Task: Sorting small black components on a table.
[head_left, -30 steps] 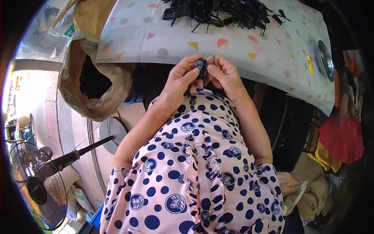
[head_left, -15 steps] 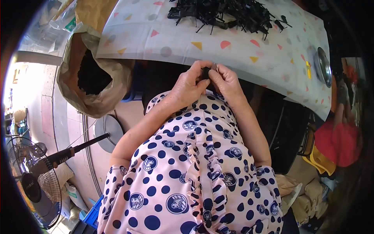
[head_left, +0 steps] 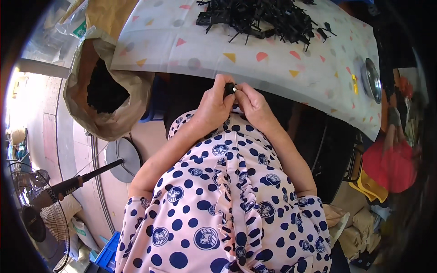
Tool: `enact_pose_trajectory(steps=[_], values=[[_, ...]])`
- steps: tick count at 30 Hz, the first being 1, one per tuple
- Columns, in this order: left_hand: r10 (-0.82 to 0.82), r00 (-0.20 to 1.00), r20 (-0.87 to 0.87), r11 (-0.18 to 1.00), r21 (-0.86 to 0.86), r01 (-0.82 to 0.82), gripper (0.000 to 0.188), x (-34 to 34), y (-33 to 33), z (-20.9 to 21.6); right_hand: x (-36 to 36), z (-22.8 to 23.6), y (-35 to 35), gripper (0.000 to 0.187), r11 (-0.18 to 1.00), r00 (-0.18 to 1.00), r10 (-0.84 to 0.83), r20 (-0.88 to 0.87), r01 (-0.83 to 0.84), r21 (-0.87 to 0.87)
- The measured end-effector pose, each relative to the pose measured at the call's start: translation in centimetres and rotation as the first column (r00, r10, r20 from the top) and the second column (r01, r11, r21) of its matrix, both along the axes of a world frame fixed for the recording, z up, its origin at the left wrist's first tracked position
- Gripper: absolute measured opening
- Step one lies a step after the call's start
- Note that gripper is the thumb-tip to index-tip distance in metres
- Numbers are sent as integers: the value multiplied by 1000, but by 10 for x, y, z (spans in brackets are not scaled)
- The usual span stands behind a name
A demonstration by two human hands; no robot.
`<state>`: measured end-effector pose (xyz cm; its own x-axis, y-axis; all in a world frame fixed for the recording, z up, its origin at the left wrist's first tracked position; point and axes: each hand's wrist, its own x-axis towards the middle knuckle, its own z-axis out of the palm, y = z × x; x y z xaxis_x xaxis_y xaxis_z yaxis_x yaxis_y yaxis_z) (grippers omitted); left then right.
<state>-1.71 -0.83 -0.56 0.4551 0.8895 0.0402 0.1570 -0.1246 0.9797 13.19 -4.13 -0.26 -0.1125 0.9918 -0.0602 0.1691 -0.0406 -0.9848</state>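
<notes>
In front of my body, just short of the table's near edge, my left hand (head_left: 214, 102) is closed around a small black part (head_left: 229, 88). A bright, pale spot shows at the part's right side, where my right hand (head_left: 253, 103) pinches with thumb and forefinger. Whether that pale spot is a separate small piece or a shine cannot be made out. A heap of black parts (head_left: 259, 18) with thin prongs lies at the far side of the table, several looking alike. A few lie loose at the heap's right edge.
A patterned cloth (head_left: 200, 50) covers the table. Left of it stands an open sack (head_left: 132, 120) with black pieces inside. A metal bowl (head_left: 372, 81) and a yellow object (head_left: 354, 84) are at the table's right end. A fan (head_left: 38, 223) stands lower left, a red seat (head_left: 389, 164) at right.
My hands have shifted slightly left, and the right fingers have drawn back from over the black part. More of it shows now, with the pale spot visible.
</notes>
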Motion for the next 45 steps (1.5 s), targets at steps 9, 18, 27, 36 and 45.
enact_pose_trajectory(steps=[9,18,27,36,45], values=[[187,964,-189,964,223,-143,27,-11,3,14,-6,-5,17,19,998,999,-38,31,36,57],[830,457,-321,529,713,-460,33,-234,85,19,76,21,121,29,912,399,-381,834,14,410],[812,445,-379,486,860,-155,43,-218,90,28,108,22,127,24,897,748,-306,589,18,442],[0,948,319,864,-477,161,42,-16,54,52,72,55,61,25,866,764,-194,615,-160,473],[35,704,709,477,-631,612,32,-7,43,19,56,48,30,36,695,767,-72,638,-421,584]])
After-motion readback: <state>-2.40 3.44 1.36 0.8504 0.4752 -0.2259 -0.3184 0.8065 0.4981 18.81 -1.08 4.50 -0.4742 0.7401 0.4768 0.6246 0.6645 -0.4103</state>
